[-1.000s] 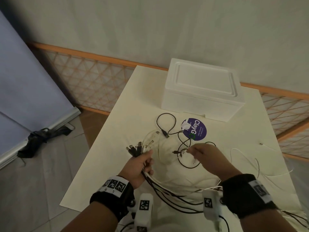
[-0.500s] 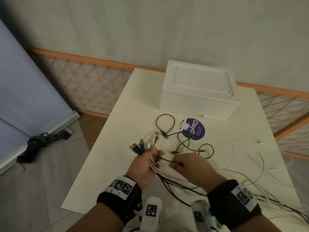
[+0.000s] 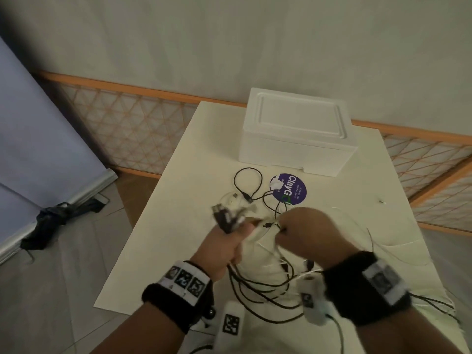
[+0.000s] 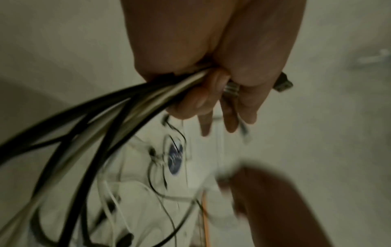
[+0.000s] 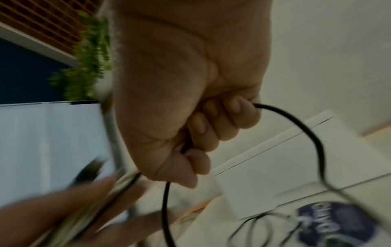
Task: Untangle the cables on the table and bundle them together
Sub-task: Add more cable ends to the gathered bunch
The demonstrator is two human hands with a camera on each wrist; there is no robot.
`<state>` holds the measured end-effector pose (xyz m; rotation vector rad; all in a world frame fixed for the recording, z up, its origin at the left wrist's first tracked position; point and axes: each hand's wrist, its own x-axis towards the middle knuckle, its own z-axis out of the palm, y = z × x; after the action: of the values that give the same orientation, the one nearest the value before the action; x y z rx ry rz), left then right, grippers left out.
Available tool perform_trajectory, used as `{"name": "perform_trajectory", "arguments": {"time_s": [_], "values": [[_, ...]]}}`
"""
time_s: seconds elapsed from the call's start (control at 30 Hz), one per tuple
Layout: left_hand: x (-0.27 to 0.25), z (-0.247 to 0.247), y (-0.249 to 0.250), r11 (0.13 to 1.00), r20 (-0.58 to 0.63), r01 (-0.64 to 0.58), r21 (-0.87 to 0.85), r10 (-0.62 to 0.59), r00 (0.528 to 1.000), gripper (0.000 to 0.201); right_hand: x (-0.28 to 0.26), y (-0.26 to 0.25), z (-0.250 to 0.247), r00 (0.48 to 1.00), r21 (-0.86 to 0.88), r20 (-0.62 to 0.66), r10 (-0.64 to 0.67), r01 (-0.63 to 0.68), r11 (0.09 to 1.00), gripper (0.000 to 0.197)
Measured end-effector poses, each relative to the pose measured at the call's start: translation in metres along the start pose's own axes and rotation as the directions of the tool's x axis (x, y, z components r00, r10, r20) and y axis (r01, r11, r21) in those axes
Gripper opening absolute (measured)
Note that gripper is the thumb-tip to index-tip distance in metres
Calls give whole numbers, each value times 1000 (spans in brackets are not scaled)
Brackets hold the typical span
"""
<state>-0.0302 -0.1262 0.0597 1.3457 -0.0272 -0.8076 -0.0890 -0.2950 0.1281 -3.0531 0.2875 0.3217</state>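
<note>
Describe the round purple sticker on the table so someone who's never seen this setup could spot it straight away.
Start at the big white foam box at the far end of the cream table. Just in front of it, on the near side, lies the purple sticker. It is the only coloured, round, flat thing there, printed with white lettering, while everything around it is thin black or white cable.

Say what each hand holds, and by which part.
Left hand grips the cable bunch just behind the plugs. Right hand holds one black cable along its run.

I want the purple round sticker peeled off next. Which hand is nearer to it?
Right. The right hand sits just below the purple sticker; the left hand is farther down-left, gripping the cable bundle.
</note>
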Motion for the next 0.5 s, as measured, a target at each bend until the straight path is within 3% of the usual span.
{"name": "perform_trajectory", "arguments": {"time_s": [0.1,0.2,0.3,0.37,0.43,0.5], "values": [[-4,19,2,996,81,16,87,-23,996,14,2,-34,-4,997,65,-13,-80,80,995,19],[-6,1,-1,987,42,16,159,-23,999,17,-4,-15,-16,972,263,113,-208,173,949,17],[-8,-32,-12,995,-56,53,86,-48,997,11,-10,41,-35,999,322,21,-29,20,946,7],[-10,-46,-18,997,-134,69,-37,-73,988,4,-15,69,-45,995,167,-32,92,-85,982,5],[-10,-42,-19,991,-132,79,-105,-93,987,8,-12,65,-44,992,4,-75,99,-99,995,13],[-9,-20,-14,992,-53,65,-106,-71,996,12,-5,30,-33,996,26,-61,66,-65,998,26]]}}
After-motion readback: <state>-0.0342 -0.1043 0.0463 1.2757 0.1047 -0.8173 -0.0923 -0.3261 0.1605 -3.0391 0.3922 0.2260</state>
